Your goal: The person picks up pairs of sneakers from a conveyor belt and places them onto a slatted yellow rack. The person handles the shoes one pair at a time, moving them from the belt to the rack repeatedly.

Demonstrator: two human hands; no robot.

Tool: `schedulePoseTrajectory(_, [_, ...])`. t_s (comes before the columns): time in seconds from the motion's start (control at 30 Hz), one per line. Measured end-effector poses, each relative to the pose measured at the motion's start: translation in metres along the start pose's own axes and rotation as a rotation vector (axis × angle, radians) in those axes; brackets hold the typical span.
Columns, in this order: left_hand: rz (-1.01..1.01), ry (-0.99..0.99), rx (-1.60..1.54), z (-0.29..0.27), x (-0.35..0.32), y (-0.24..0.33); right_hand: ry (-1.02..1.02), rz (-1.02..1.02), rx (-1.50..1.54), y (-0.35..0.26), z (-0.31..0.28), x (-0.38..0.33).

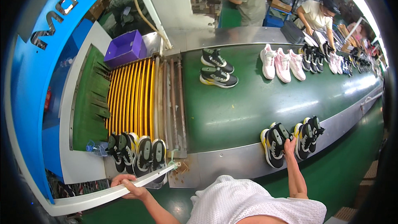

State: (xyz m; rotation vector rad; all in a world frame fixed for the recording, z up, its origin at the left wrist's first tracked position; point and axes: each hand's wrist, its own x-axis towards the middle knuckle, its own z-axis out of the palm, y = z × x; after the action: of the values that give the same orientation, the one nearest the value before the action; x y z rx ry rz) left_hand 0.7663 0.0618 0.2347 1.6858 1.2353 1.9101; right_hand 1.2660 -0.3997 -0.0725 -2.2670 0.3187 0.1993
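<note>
My left hand is wrapped round a white bar at the lower left. My right hand grips the back of a black sneaker, one of a pair with white and yellow soles, on the conveyor's near metal edge. Its companion sneaker stands against its left side. Just right of that hand is another black pair. Beyond the white bar, several black sneakers stand in a row beside the rollers. My fingertips on the right are partly hidden by the shoe.
A green conveyor belt carries a black pair, pink sneakers and more shoes. Yellow rollers, a purple box and a blue machine frame are left. Across the belt, a co-worker handles shoes; another person stands behind.
</note>
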Motion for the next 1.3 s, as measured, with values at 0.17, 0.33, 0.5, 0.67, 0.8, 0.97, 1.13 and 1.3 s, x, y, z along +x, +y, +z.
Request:
schedulePoseTrajectory(0.17, [0.051, 0.019, 0.045, -0.005, -0.001, 0.0, -0.327, -0.242, 0.009, -0.105, 0.07, -0.045])
schedulePoseTrajectory(0.33, [0.097, 0.021, 0.001, -0.007, -0.003, -0.003, -0.687, -0.393, -0.082, -0.24, 0.189, -0.089])
schedulePoseTrajectory(0.5, [0.141, 0.016, 0.035, -0.008, -0.001, 0.006, -0.877, -0.634, 0.011, -0.381, 0.318, -0.146])
schedulePoseTrajectory(0.67, [0.115, 0.043, 0.093, -0.021, -0.009, 0.006, -0.942, -0.865, 0.192, -0.477, 0.447, -0.184])
schedulePoseTrajectory(0.8, [-0.298, -0.425, 0.052, -0.093, 0.014, 0.026, -1.131, -0.667, 0.045, -0.507, 0.524, -0.192])
schedulePoseTrajectory(0.97, [-0.079, -0.338, 0.153, -0.058, 0.021, 0.02, -0.929, -0.747, -0.019, -0.489, 0.587, -0.211])
schedulePoseTrajectory(1.13, [0.421, -0.071, 0.383, -0.005, 0.009, 0.011, -0.699, -0.919, 0.324, -0.435, 0.534, -0.176])
schedulePoseTrajectory(1.3, [0.269, -0.157, 0.228, -0.048, 0.002, -0.031, -1.173, -0.418, 0.262, -0.301, 0.322, -0.163])
